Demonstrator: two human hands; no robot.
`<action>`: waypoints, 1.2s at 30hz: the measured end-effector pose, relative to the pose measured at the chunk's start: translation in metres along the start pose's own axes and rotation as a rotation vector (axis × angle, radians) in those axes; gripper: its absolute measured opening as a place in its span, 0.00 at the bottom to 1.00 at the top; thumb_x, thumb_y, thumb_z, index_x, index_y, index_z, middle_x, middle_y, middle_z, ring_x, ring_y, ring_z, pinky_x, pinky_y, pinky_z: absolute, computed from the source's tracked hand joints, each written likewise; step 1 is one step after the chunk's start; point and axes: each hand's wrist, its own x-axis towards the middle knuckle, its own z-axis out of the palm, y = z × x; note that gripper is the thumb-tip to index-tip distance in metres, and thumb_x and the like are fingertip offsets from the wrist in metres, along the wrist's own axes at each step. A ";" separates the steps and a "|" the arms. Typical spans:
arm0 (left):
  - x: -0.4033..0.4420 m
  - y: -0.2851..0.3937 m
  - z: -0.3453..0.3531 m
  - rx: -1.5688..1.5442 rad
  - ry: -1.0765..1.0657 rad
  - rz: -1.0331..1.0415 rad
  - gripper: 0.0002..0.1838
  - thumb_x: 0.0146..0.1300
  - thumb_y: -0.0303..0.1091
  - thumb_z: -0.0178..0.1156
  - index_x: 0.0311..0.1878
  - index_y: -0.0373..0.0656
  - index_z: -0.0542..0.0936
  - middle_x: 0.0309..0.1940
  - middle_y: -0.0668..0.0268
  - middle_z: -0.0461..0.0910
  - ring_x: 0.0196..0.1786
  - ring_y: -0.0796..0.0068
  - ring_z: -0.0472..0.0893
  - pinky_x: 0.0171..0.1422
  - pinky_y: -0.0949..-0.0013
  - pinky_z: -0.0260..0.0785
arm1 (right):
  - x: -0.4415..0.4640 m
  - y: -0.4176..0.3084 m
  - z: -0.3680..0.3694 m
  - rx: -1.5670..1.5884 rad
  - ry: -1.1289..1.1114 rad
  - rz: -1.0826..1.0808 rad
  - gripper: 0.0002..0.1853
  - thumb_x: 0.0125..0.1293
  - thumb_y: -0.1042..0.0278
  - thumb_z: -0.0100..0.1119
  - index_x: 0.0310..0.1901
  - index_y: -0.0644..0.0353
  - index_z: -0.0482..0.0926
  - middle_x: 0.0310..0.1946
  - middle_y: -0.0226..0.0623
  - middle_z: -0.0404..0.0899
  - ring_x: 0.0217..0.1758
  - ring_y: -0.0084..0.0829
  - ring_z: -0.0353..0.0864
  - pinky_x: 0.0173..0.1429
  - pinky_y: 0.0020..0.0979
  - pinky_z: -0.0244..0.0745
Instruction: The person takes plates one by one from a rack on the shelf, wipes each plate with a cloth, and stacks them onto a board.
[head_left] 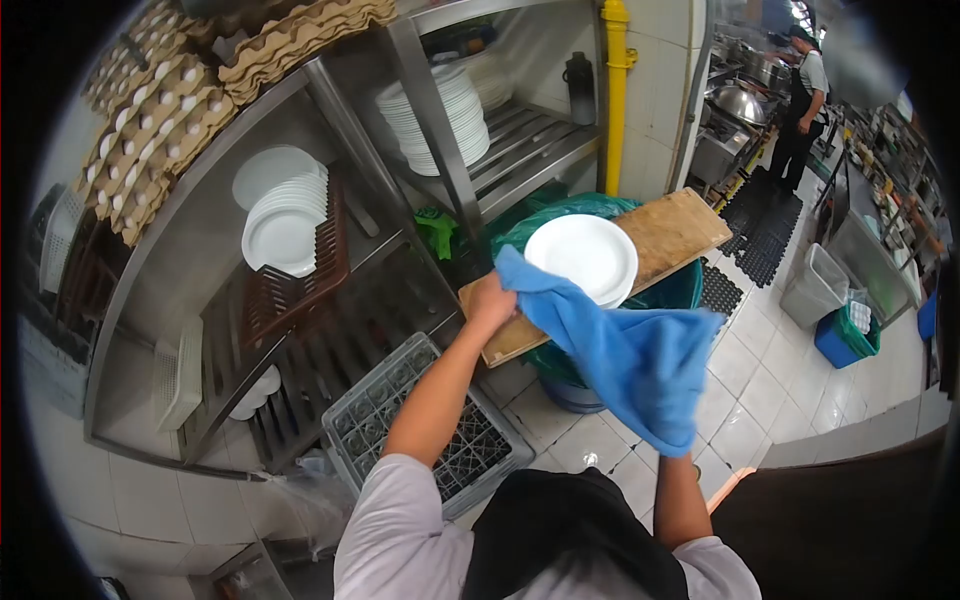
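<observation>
A blue cloth (620, 350) hangs spread between my two arms, its right part blurred by motion. My left hand (492, 303) grips the cloth's upper left corner, over the wooden board. The cloth covers my right hand, and only the forearm shows below it. Just beyond the cloth, white plates (580, 255) lie on the wooden board (675, 235), the cloth overlapping their lower left edge. The board rests across a bin lined with a green bag (665, 288).
At left, a steel rack (400, 265) holds plates in a brown dish rack (335, 255) and a tall plate stack (435, 120). Below sits a grey glass crate (425, 425). Egg trays (150, 130) are upper left. A person (803, 105) stands far right, near the stove.
</observation>
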 end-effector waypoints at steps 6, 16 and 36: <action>-0.080 -0.090 -0.089 -0.029 -0.836 0.384 0.22 0.60 0.36 0.75 0.55 0.41 0.83 0.41 0.67 0.87 0.44 0.78 0.84 0.49 0.69 0.78 | 0.033 -0.006 -0.012 -0.082 0.276 0.131 0.11 0.61 0.68 0.59 0.38 0.67 0.83 0.39 0.47 0.85 0.41 0.46 0.86 0.40 0.37 0.76; -0.041 -0.082 -0.335 0.221 0.891 0.536 0.14 0.59 0.37 0.73 0.44 0.40 0.85 0.37 0.59 0.85 0.39 0.65 0.83 0.44 0.63 0.75 | 0.027 -0.115 0.086 0.150 0.160 0.161 0.08 0.61 0.67 0.60 0.41 0.58 0.82 0.36 0.41 0.82 0.36 0.45 0.84 0.36 0.36 0.73; -0.028 -0.105 -0.421 0.728 1.235 0.911 0.09 0.62 0.24 0.64 0.45 0.46 0.80 0.39 0.59 0.86 0.43 0.52 0.85 0.49 0.56 0.78 | 0.025 -0.107 0.099 -0.969 -0.447 -0.469 0.31 0.66 0.66 0.58 0.70 0.62 0.65 0.64 0.41 0.71 0.71 0.35 0.67 0.78 0.36 0.58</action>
